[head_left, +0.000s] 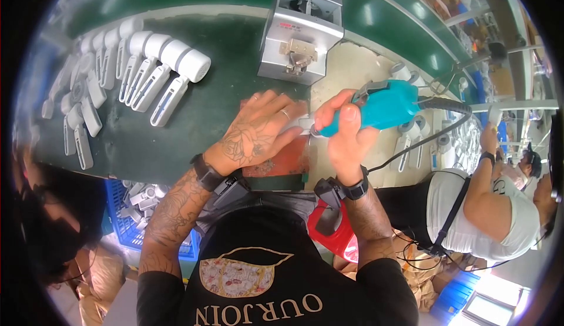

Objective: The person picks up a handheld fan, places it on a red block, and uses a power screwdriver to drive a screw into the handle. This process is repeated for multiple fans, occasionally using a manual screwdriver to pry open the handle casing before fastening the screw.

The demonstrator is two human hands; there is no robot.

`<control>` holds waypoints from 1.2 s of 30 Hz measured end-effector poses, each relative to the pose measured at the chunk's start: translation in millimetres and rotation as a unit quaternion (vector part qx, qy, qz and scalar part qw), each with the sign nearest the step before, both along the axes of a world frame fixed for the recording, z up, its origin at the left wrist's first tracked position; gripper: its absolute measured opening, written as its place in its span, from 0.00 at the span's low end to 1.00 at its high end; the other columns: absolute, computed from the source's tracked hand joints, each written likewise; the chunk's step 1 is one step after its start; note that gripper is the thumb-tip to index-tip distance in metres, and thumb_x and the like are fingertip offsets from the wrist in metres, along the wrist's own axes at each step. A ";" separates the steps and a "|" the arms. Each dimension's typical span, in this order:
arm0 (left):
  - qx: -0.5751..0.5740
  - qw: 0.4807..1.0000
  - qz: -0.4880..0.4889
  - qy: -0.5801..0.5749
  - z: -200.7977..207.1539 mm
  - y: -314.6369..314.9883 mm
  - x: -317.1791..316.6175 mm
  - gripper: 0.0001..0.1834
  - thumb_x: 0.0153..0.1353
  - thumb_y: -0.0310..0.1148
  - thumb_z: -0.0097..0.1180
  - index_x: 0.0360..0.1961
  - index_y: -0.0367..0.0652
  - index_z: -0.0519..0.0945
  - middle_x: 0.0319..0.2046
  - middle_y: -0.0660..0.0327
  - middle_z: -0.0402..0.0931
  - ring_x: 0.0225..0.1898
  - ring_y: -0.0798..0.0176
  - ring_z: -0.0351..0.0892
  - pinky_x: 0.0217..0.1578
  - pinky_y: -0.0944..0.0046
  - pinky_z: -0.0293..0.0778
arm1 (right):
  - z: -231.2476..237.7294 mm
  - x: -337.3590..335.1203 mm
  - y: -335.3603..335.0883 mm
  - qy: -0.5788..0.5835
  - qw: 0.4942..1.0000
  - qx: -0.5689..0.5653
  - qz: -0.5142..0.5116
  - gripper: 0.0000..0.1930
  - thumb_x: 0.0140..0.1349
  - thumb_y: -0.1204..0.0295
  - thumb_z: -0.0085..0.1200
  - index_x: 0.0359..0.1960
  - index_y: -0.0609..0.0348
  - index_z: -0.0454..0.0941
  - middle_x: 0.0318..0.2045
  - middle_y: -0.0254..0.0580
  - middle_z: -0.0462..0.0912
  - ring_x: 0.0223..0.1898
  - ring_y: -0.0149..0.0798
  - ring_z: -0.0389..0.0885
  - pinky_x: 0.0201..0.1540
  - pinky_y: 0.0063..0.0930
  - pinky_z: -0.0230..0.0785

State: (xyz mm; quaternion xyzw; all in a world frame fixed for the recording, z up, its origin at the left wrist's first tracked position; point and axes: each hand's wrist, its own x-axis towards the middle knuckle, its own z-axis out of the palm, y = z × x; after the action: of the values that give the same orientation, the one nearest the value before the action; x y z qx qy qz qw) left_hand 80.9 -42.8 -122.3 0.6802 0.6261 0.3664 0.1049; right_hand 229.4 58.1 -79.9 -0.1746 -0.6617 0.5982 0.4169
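My right hand (348,135) is wrapped round a teal electric screwdriver (390,107), which lies nearly level with its tip pointing left. A black cord runs from its right end. My left hand (261,127) lies over a white part (303,124), mostly hidden beneath the palm and fingers, and holds it against an orange-red mat (276,170). The screwdriver tip meets the right end of this part. Both hands are at the front middle of the bench.
Several white hair-dryer-shaped units (170,88) lie at the left of the green bench (229,50). A grey metal machine (301,38) stands behind my hands. More white units (409,135) lie right. A blue crate (120,223) of white parts sits below left. Co-workers (487,208) flank me.
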 end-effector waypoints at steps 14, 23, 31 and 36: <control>0.034 0.999 0.005 0.006 -7.4 -0.3 -5.5 0.20 0.60 0.39 0.60 0.52 0.44 0.79 0.52 0.59 0.75 0.52 0.51 0.72 0.53 0.50 0.68 | -17.8 -0.5 -2.7 0.013 0.999 0.017 -0.032 0.18 0.73 0.57 0.49 0.37 0.63 0.70 0.25 0.40 0.75 0.27 0.33 0.75 0.32 0.30 0.70; 0.147 0.978 -0.006 0.149 16.3 -58.2 2.8 0.24 0.49 0.36 0.69 0.49 0.46 0.81 0.46 0.58 0.82 0.45 0.54 0.83 0.47 0.60 0.80 | 35.6 29.5 -23.9 0.231 0.966 -0.109 -0.030 0.26 0.71 0.43 0.45 0.41 0.58 0.72 0.20 0.31 0.65 0.21 0.27 0.62 0.25 0.23 0.55; 0.184 0.764 0.604 -0.132 13.6 -235.4 -197.0 0.19 0.66 0.33 0.59 0.53 0.32 0.79 0.48 0.43 0.81 0.50 0.52 0.81 0.52 0.59 0.74 | 15.4 54.9 -46.9 0.130 0.990 -0.047 -0.005 0.29 0.68 0.38 0.46 0.38 0.57 0.66 0.19 0.32 0.64 0.17 0.27 0.61 0.21 0.21 0.54; 0.121 0.681 0.722 0.026 -22.6 -320.7 -318.2 0.27 0.67 0.44 0.57 0.55 0.29 0.77 0.44 0.44 0.83 0.44 0.50 0.83 0.48 0.59 0.76 | 8.7 64.7 -54.7 0.111 0.991 -0.064 -0.046 0.30 0.66 0.39 0.50 0.38 0.59 0.66 0.17 0.34 0.66 0.16 0.30 0.65 0.19 0.23 0.58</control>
State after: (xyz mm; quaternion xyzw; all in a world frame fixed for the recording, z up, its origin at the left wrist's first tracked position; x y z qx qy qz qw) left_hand -237.3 -363.5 -144.9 0.0331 0.8759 0.3832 -0.2913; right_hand 294.1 3.4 -71.2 -0.1643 -0.5628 0.6353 0.5027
